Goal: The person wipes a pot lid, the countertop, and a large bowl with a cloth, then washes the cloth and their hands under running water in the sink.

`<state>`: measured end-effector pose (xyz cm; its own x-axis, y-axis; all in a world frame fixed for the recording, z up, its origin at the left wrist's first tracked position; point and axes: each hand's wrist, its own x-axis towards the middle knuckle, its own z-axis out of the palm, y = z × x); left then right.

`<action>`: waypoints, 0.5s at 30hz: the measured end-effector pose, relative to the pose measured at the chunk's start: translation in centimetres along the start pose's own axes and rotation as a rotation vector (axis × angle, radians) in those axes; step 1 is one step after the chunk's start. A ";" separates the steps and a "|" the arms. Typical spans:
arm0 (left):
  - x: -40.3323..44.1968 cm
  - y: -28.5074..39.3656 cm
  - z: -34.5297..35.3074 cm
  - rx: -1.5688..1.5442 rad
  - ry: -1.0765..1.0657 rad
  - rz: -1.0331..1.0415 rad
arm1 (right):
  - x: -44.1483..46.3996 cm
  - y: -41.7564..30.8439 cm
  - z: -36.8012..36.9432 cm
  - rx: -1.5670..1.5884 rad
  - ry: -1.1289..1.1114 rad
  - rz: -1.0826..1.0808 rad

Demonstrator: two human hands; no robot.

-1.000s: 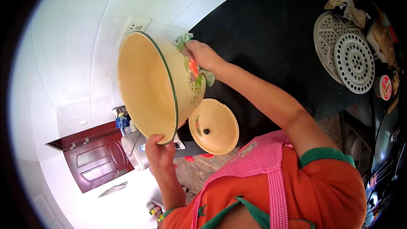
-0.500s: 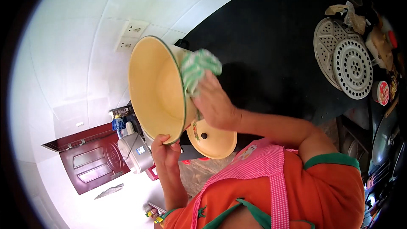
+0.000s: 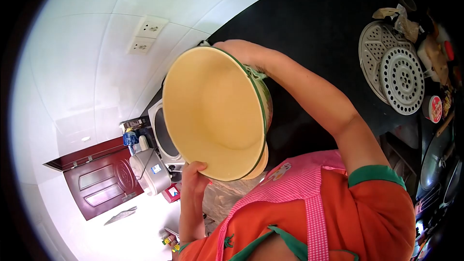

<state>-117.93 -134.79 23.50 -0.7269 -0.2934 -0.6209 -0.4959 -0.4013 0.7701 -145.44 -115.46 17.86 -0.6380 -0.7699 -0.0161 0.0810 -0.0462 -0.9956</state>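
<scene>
A cream enamel pot (image 3: 212, 101) with a green rim is tilted so that its inside faces the camera. My left hand (image 3: 195, 176) grips the near rim, thumb inside and fingers hidden behind the wall. My right hand (image 3: 237, 50) reaches round the far outer side of the pot, its fingertips out of sight. Beneath that wrist, a bit of green-and-white cloth (image 3: 255, 72) shows against the outer wall. Partly covered by the pot is a matching cream lid (image 3: 260, 164).
Two perforated steamer plates (image 3: 402, 79) lie on the black counter (image 3: 299, 24), near a red-and-white tub (image 3: 433, 108). A grey rice cooker (image 3: 151, 171) stands left of the pot. Wall sockets (image 3: 146, 35) are on the tiled wall (image 3: 72, 67).
The pot has turned to show more of its inside and shifted right. My right hand has moved with the cloth to the far outer side, hiding most of the cloth.
</scene>
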 end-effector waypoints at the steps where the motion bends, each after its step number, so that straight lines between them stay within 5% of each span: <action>1: 0.5 -0.3 -0.2 0.025 -0.005 -0.028 | -0.4 0.9 0.2 -0.005 0.048 -0.009; 8: 4.7 -1.9 -1.6 0.148 -0.143 -0.169 | -8.4 6.9 2.1 -0.197 0.379 -0.149; 11: 6.4 -2.0 -1.3 0.232 -0.204 -0.229 | -12.8 8.3 3.3 0.062 0.545 -0.095; 12: 6.9 -2.0 -0.9 0.273 -0.219 -0.227 | -14.2 7.8 4.1 0.504 0.604 0.063; 15: 8.6 -2.0 0.3 0.384 -0.295 -0.261 | -17.9 11.8 5.4 0.408 0.638 -0.009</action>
<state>-123.29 -136.26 16.67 -0.6318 0.0514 -0.7734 -0.7749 -0.0667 0.6286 -128.90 -105.65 6.87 -0.9495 -0.2559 -0.1817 0.2713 -0.3781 -0.8851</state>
